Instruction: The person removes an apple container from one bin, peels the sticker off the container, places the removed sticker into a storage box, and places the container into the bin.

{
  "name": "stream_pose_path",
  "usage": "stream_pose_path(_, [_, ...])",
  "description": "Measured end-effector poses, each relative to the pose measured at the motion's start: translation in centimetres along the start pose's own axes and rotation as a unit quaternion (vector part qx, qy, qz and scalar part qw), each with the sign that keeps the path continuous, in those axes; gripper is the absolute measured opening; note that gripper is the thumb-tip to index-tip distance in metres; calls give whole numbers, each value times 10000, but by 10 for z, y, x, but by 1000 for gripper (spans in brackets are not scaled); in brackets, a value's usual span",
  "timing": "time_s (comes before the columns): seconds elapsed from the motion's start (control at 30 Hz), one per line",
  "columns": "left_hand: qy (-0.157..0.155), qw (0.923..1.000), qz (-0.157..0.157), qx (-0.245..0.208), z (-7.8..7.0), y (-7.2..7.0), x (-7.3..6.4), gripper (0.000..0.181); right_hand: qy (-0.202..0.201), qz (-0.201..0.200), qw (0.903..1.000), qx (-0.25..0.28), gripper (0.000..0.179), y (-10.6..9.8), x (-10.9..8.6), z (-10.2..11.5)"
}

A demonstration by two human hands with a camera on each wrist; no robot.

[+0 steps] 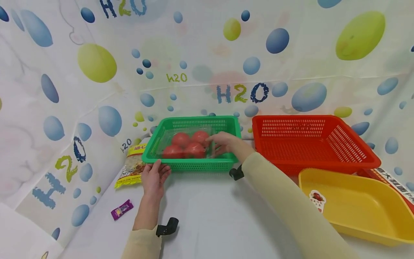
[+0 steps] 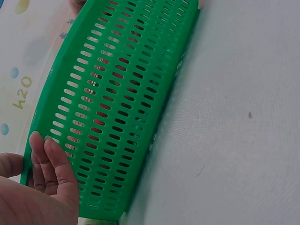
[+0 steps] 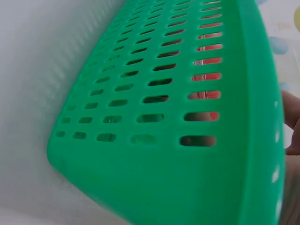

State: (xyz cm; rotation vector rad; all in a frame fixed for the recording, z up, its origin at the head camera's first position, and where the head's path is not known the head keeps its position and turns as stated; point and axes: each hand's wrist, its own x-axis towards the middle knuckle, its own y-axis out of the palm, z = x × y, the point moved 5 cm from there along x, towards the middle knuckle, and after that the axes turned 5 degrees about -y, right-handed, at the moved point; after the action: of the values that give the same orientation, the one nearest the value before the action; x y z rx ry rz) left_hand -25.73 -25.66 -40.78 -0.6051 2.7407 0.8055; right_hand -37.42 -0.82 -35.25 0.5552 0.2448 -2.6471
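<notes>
A clear plastic pack of tomatoes [image 1: 184, 145] lies inside a green perforated basket [image 1: 194, 165]. At the basket's front left corner, my left hand [image 1: 154, 178] grips the rim. The left wrist view shows the thumb at the rim and the fingers [image 2: 60, 164] against the outer wall. My right hand [image 1: 224, 141] reaches over the basket's right part and holds the right edge of the tomato pack. In the right wrist view the basket wall [image 3: 154, 112] hides most of that hand, and only part of it shows at the right edge.
A red perforated basket [image 1: 295, 151] stands right of the green one, with a yellow tray [image 1: 362, 201] in front of it. Beside the green basket's left end lies a yellow snack bag [image 1: 130, 169]. A small purple packet [image 1: 122, 209] lies nearer on the white table.
</notes>
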Motion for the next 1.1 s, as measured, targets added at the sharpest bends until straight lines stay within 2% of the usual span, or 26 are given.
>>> stream_pose_path(0.2, [-3,10000,-39,71,1,-1,0,21,139,45,9998,-156,63,1,3,-6])
stream_pose_path(0.4, [18,9999,7,146,0,-2,0,17,-2,37,9995,-301,69,-5,-7,-3])
stream_pose_path(0.57, [51,9999,10,90,-2,-1,1,17,-272,-1,9993,-275,72,-17,-27,9])
stream_pose_path(0.77, [54,10000,34,-71,-4,-1,1,15,-506,180,9985,-139,70,-35,-56,23])
stream_pose_path(0.87, [131,9999,24,-61,-5,-1,2,16,-696,53,9974,-162,69,-44,-71,29])
stream_pose_path(1.0, [101,9994,202,261,0,-2,0,22,-984,-131,9949,-202,66,-55,-92,30])
stream_pose_path(1.1, [-38,9966,483,672,8,-2,-5,27,-1153,-132,9925,-374,64,-61,-107,26])
